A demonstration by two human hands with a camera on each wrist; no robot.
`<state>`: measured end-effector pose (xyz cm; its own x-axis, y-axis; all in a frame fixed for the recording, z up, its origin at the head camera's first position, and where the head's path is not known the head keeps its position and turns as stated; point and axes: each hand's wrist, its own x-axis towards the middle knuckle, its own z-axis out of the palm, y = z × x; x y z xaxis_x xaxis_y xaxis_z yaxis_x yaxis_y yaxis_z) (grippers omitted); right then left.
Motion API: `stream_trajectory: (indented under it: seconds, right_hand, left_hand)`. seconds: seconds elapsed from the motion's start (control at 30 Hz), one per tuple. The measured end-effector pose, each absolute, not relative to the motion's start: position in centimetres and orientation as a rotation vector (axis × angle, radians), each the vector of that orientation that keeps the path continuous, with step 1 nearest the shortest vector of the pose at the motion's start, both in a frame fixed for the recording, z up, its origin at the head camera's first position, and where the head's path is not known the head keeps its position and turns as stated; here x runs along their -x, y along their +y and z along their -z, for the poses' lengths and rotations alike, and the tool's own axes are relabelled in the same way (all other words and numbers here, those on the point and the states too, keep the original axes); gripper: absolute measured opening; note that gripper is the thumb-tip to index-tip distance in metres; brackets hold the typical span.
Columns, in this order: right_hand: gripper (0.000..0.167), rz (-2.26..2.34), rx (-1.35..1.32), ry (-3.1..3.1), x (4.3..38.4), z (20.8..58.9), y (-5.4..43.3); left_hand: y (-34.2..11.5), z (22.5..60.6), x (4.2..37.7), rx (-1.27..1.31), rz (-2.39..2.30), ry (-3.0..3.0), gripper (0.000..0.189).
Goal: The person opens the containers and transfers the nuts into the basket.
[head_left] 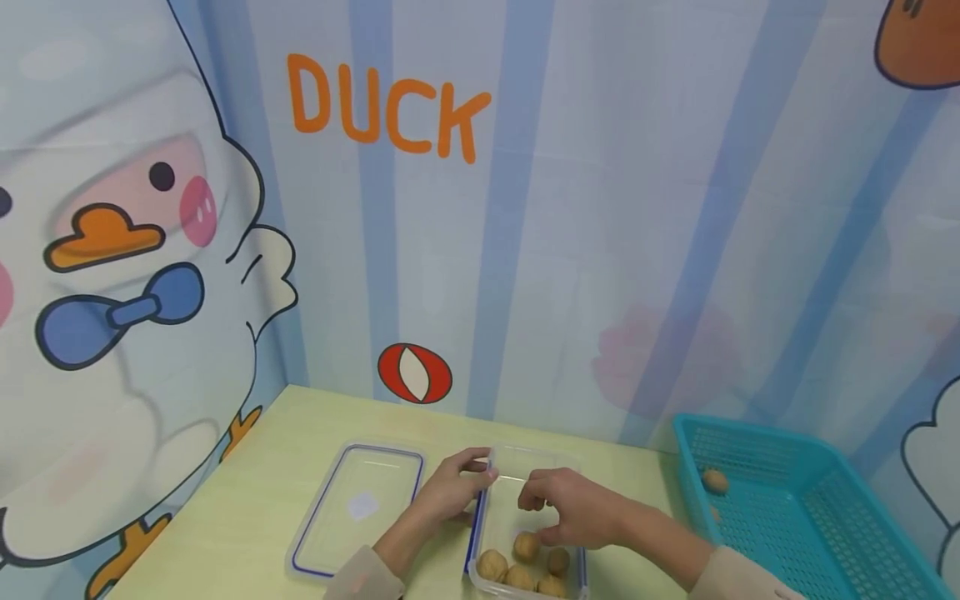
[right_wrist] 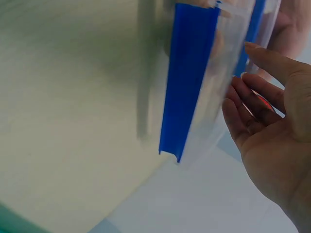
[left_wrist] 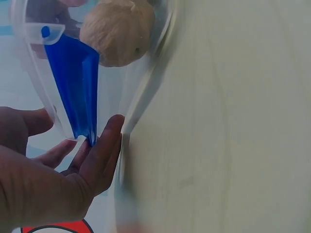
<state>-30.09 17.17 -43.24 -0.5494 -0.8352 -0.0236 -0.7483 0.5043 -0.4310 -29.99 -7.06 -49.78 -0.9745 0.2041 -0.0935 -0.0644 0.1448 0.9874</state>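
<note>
- l. wall of clear clip-lock box (head_left: 504, 510) is gripped by l. hand (head_left: 450, 487); long axis set fore-aft
- nothing is held by r. hand (head_left: 576, 507), over box
- walnuts (head_left: 521, 575) are grouped at box's near end, nearer r. hand

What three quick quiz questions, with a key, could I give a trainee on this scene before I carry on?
1. Multiple choice: what does the left hand hold? A) a spoon; B) the clear box; C) a cloth.
2. True or false: the lid is fitted on the clear box.
3. Fill in the gap: in the head view, the teal basket stands to the ____ of the clear box.

Key: 1: B. 2: false; the lid lies on the table, to the left of the clear box in the head view. 3: right.
</note>
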Motion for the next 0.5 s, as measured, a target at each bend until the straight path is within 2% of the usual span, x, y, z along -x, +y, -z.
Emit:
stream_trajectory:
  seconds: [0.5]
  right_hand:
    - [0.027,0.493,1.395,2.501,29.9,46.1,16.3]
  left_hand:
    - [-7.3,49.4,30.3,-0.146,-1.889,2.124,0.051]
